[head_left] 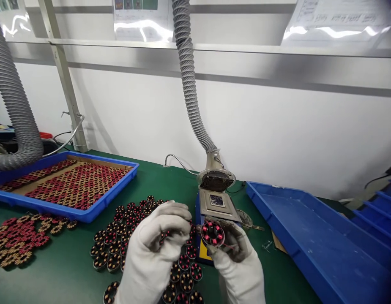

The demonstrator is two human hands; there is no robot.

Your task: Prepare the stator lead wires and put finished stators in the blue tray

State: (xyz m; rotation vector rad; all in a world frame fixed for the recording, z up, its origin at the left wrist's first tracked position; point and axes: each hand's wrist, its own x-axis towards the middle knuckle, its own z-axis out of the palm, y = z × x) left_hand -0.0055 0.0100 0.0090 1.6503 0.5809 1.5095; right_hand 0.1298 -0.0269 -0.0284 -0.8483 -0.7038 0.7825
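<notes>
My right hand (235,249), in a white glove with darkened fingertips, is closed around a round motor stator (212,233) with red and black segments inside a metal ring. Its face is tilted toward me. My left hand (159,249), also gloved in white, is level with it on the left, fingers curled in; whatever they may hold is hidden. Just behind the right hand stands a solder pot (219,202) with a metal top, a small square well and a blue body. Several similar ringed stators (186,281) lie on the green table around and under my left hand.
A blue tray (87,215) at left carries rows of red and tan ring-shaped parts. More such parts (20,240) are piled in front of it. Another blue tray (296,228) lies at right. A grey hose (190,84) ends in a hood (216,179) over the pot.
</notes>
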